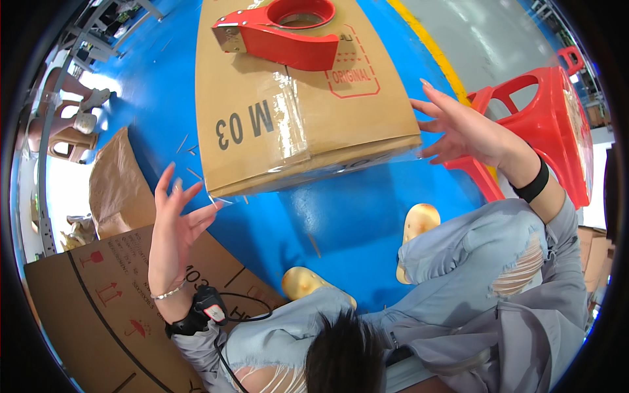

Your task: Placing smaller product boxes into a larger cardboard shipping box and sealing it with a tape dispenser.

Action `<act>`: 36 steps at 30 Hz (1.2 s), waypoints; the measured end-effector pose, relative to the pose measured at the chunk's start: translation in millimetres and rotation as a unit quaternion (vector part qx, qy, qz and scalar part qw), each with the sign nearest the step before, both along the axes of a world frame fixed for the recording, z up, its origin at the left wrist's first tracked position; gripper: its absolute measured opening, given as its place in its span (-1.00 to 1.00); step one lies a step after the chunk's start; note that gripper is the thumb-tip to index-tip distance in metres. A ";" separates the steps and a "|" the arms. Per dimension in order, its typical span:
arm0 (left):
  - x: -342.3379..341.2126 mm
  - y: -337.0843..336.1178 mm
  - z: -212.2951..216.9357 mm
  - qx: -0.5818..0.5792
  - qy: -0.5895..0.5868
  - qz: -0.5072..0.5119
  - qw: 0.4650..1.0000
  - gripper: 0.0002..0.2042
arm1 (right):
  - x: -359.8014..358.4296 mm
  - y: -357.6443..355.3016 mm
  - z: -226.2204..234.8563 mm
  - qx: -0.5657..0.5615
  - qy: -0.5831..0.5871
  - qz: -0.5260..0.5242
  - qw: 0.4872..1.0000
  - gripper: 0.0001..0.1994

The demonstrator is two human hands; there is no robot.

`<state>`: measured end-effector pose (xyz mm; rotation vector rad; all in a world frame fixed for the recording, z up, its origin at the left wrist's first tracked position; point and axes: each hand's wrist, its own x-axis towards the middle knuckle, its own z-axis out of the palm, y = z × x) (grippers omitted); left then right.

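A taped brown cardboard box [255, 154] stands in front of me, with clear tape along its top seam and over the near edge. On its far part lies a red tape dispenser [288, 51]. My left hand [175, 213] is open beside the near left corner, fingers spread, and I cannot tell whether a fingertip touches the cardboard. At the right side, my right hand [458, 128] is also open, its fingertips at or just off the near right corner. Neither hand holds anything.
A red plastic stool [544, 124] stands at the right. Flattened cardboard [111, 308] lies at the lower left, with crumpled brown paper [121, 183] beyond it. The floor [347, 229] is blue, with a yellow line [426, 39]. Another person's feet [92, 108] show at the far left.
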<state>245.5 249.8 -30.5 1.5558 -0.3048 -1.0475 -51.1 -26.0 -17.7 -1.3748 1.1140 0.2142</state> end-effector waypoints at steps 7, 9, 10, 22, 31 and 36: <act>11.6 3.4 -2.3 0.148 -0.080 -0.150 0.974 -0.71 | -13.0 -6.5 27.2 -0.132 0.048 0.208 0.968 -0.43; 9.9 0.7 -5.6 0.155 -0.088 -0.138 0.974 -0.73 | -11.0 -5.1 21.8 -0.132 0.029 0.208 0.969 -0.50; 9.8 1.1 -6.1 0.156 -0.089 -0.138 0.974 -0.73 | -10.1 -4.2 19.0 -0.132 0.010 0.210 0.969 -0.57; 6.7 0.6 -12.5 0.099 -0.107 -0.087 0.985 -0.76 | -3.8 0.3 9.2 -0.058 -0.037 0.124 0.990 -0.71; 4.6 1.0 -11.5 0.095 -0.133 -0.113 0.980 -0.82 | -3.7 -0.4 3.8 -0.053 -0.031 0.106 0.993 -0.77; 5.4 3.0 -17.1 0.072 -0.169 -0.113 0.977 -0.86 | -4.0 0.2 -0.9 -0.087 -0.041 0.116 0.988 -0.77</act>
